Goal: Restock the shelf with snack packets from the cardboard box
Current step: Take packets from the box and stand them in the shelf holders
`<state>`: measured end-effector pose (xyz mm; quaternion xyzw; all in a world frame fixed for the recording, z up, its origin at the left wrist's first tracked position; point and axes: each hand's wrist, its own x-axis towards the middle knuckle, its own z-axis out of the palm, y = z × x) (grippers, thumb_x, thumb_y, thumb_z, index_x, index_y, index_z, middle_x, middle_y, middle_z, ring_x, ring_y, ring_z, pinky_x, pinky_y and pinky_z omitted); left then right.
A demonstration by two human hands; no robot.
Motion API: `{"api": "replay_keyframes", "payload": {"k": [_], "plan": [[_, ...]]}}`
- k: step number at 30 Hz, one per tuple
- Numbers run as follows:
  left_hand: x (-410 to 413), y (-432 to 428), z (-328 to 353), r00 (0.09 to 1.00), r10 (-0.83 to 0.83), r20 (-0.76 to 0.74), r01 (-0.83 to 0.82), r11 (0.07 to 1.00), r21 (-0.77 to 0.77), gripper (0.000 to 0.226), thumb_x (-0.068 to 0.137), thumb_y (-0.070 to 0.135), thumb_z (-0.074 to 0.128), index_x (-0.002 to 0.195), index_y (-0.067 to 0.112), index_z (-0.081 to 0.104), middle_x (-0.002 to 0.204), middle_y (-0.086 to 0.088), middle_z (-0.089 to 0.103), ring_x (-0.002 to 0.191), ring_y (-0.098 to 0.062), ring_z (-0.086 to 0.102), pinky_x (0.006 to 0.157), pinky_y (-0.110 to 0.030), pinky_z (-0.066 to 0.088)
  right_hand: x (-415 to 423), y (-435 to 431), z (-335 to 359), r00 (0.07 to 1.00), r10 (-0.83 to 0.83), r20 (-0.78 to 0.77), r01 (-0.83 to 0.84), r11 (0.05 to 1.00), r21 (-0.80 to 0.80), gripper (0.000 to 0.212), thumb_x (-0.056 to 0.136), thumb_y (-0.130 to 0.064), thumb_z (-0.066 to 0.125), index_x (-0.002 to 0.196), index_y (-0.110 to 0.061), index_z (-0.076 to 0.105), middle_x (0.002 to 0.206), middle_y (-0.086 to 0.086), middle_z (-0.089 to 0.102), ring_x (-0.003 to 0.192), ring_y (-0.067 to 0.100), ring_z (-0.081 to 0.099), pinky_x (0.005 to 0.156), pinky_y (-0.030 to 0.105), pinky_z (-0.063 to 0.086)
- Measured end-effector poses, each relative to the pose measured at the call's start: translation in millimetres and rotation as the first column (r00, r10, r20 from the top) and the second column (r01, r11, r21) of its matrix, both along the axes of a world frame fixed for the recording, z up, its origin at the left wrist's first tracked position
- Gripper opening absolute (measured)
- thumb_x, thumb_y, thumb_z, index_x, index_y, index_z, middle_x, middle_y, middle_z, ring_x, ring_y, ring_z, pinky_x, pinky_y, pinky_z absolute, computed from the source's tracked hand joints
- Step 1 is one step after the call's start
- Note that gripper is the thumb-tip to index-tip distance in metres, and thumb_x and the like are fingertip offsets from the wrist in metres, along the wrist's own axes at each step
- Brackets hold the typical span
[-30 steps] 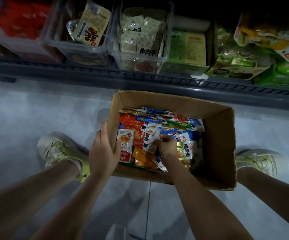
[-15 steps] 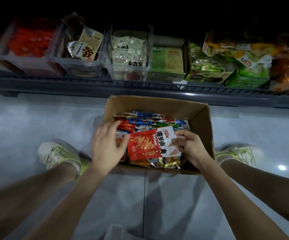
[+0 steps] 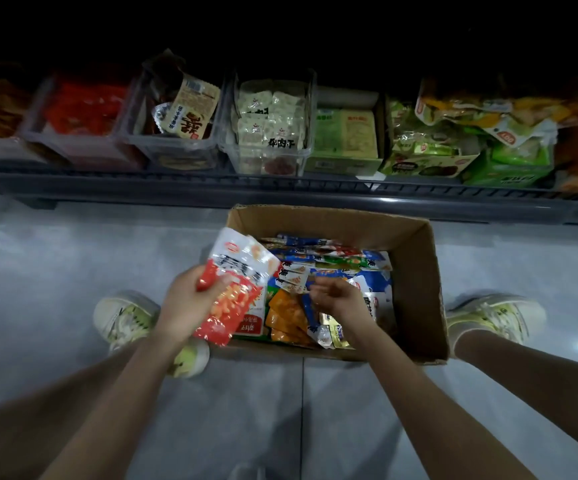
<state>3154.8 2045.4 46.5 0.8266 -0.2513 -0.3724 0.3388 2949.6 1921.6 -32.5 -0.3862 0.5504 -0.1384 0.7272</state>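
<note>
An open cardboard box (image 3: pixel 415 271) sits on the floor in front of the low shelf (image 3: pixel 280 195), filled with several loose snack packets (image 3: pixel 329 261). My left hand (image 3: pixel 187 303) grips a red and white snack packet (image 3: pixel 235 282), lifted above the box's left wall. My right hand (image 3: pixel 339 299) hovers inside the box over the orange and blue packets, fingers curled loosely; I cannot make out anything held in it.
Clear plastic bins (image 3: pixel 270 133) of packets line the shelf, with green boxes (image 3: pixel 346 140) and bags (image 3: pixel 488 133) to the right. My shoes (image 3: pixel 124 317) stand on the grey tiled floor at both sides of the box. The upper area is dark.
The red packet, held by both hands over the box before, is now in my left hand alone and raised to the left. My right hand dropped back into the box.
</note>
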Motion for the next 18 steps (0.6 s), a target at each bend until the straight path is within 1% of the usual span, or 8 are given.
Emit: {"api": "replay_keyframes", "payload": {"k": [3, 6, 10, 11, 13, 14, 16, 18], "plan": [[15, 2, -7, 0.97, 0.242, 0.019, -0.24, 0.968, -0.071, 0.017, 0.087, 0.032, 0.066, 0.096, 0.018, 0.06, 0.094, -0.006, 0.07, 0.083, -0.027, 0.068, 0.079, -0.045, 0.056, 6, 1, -24, 0.992, -0.062, -0.11, 0.065, 0.997, 0.029, 0.022, 0.085, 0.004, 0.065, 0.103, -0.009, 0.062, 0.094, 0.005, 0.065, 0.094, 0.024, 0.064, 0.08, 0.034, 0.054], [22, -1, -14, 0.953, 0.302, 0.018, -0.3, 0.95, -0.089, 0.021, 0.086, 0.029, 0.067, 0.101, 0.018, 0.058, 0.097, -0.006, 0.068, 0.085, -0.028, 0.067, 0.079, -0.042, 0.055, 17, -5, -39, 0.979, -0.124, -0.164, 0.138, 0.988, 0.076, 0.023, 0.085, 0.005, 0.065, 0.1, -0.013, 0.059, 0.09, 0.001, 0.063, 0.09, 0.02, 0.062, 0.069, 0.026, 0.05], [23, -8, -22, 0.951, 0.308, -0.017, -0.308, 0.947, -0.091, 0.022, 0.087, 0.032, 0.066, 0.105, 0.02, 0.058, 0.095, 0.0, 0.068, 0.082, -0.018, 0.067, 0.071, -0.033, 0.054, 34, -11, -51, 0.965, -0.188, -0.182, 0.211, 0.97, 0.118, 0.03, 0.087, 0.011, 0.059, 0.113, -0.003, 0.054, 0.091, 0.007, 0.059, 0.075, 0.012, 0.058, 0.05, 0.014, 0.05], [23, -10, -23, 0.953, 0.302, -0.007, -0.301, 0.949, -0.088, 0.023, 0.088, 0.033, 0.065, 0.106, 0.021, 0.059, 0.092, 0.005, 0.067, 0.08, -0.013, 0.066, 0.066, -0.027, 0.051, 39, -11, -55, 0.964, -0.195, -0.178, 0.221, 0.966, 0.135, 0.03, 0.086, 0.012, 0.058, 0.114, 0.0, 0.053, 0.095, 0.012, 0.06, 0.074, 0.015, 0.06, 0.052, 0.016, 0.053], [22, -15, -25, 0.955, 0.295, 0.022, -0.293, 0.953, -0.078, 0.024, 0.088, 0.034, 0.064, 0.107, 0.021, 0.059, 0.088, 0.014, 0.064, 0.077, -0.004, 0.062, 0.059, -0.02, 0.044, 46, -12, -64, 0.959, -0.219, -0.183, 0.25, 0.953, 0.17, 0.031, 0.087, 0.01, 0.059, 0.115, 0.0, 0.054, 0.102, 0.02, 0.065, 0.079, 0.024, 0.066, 0.07, 0.035, 0.06], [22, -16, -26, 0.955, 0.294, 0.026, -0.292, 0.953, -0.079, 0.023, 0.089, 0.035, 0.063, 0.108, 0.022, 0.059, 0.088, 0.015, 0.063, 0.077, -0.003, 0.062, 0.058, -0.019, 0.043, 49, -13, -67, 0.951, -0.236, -0.198, 0.274, 0.943, 0.189, 0.029, 0.088, 0.008, 0.058, 0.114, -0.003, 0.054, 0.098, 0.019, 0.066, 0.08, 0.026, 0.067, 0.075, 0.043, 0.059], [22, -20, -28, 0.956, 0.293, 0.024, -0.291, 0.954, -0.075, 0.025, 0.089, 0.035, 0.063, 0.109, 0.021, 0.059, 0.089, 0.014, 0.064, 0.079, -0.002, 0.062, 0.059, -0.018, 0.043, 54, -15, -71, 0.937, -0.27, -0.221, 0.319, 0.92, 0.227, 0.025, 0.089, 0.004, 0.06, 0.109, -0.01, 0.053, 0.09, 0.012, 0.065, 0.074, 0.024, 0.066, 0.071, 0.043, 0.058], [22, -21, -29, 0.957, 0.288, 0.028, -0.286, 0.956, -0.072, 0.026, 0.089, 0.035, 0.063, 0.11, 0.02, 0.059, 0.09, 0.015, 0.063, 0.081, -0.002, 0.061, 0.06, -0.019, 0.042, 60, -19, -73, 0.929, -0.286, -0.235, 0.342, 0.906, 0.25, 0.027, 0.084, -0.002, 0.069, 0.106, -0.01, 0.054, 0.091, 0.011, 0.066, 0.073, 0.022, 0.065, 0.067, 0.041, 0.058]]}}
